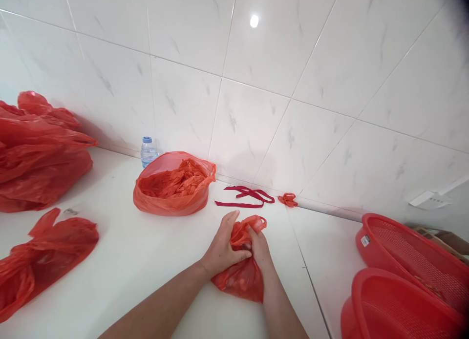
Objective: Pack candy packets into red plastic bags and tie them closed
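Forearms (2) point(161, 300) nearest | left hand point(220, 251), right hand point(259, 248) gripped small bag point(240, 280) by gathered neck, I judged to keep contents in | it lay on table point(146, 241), short of back edge | open bag point(172, 202) stood mouth-up there, probably for access

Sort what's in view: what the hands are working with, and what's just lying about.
In the work:
- left hand, right hand
- small red bag between them

Apparently just lying about:
- bottle
- dark red ribbon
- red scrap
- near basket, far basket
- large red bag, long red bag
- open red bag, possibly supplies
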A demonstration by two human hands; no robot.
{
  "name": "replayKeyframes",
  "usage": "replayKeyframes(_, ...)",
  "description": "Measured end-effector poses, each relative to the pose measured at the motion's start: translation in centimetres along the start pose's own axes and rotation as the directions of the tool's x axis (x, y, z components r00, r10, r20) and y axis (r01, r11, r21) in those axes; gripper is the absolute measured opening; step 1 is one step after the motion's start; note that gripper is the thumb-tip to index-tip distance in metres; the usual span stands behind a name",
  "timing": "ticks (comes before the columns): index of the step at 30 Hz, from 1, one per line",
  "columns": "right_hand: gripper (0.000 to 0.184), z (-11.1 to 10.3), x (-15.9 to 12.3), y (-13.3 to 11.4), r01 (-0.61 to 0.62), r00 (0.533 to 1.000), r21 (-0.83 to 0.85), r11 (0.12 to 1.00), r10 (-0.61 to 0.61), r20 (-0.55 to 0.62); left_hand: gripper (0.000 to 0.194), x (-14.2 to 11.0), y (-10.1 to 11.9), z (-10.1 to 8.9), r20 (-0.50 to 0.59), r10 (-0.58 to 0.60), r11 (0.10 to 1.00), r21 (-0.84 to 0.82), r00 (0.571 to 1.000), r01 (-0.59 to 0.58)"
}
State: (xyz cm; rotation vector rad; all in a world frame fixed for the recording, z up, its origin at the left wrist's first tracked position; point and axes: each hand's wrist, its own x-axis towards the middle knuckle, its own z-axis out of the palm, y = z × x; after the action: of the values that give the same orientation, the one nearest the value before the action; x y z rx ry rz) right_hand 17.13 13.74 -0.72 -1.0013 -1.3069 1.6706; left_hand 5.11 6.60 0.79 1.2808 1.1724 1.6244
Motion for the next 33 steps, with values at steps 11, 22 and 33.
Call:
replayKeyframes(11, 0.055, -0.2, -1.6, -0.6, -0.061, 0.979, 0.287, 0.956, 0.002, 0.203, 0.011, 1.4, -1.1, -1.4, -0.045, -0.177, 0.977, -0.129, 0.983, 0.170)
replayKeyframes(22, 0.044, 0.4, -1.2, -0.4, 0.144, 0.988, -0.283, 0.948, -0.155, -0.014, 0.015, 1.6, -1.9, -1.5, -0.021, -0.205, 0.959, -0.203, 0.979, 0.196)
replayKeyframes(33, 0.029, -1.8, 0.1, 0.4, 0.141, 0.988, -0.148, 0.979, -0.149, -0.043, 0.015, 0.5, -1.6, -0.4, 0.103, 0.131, 0.934, 0.322, 0.986, -0.157)
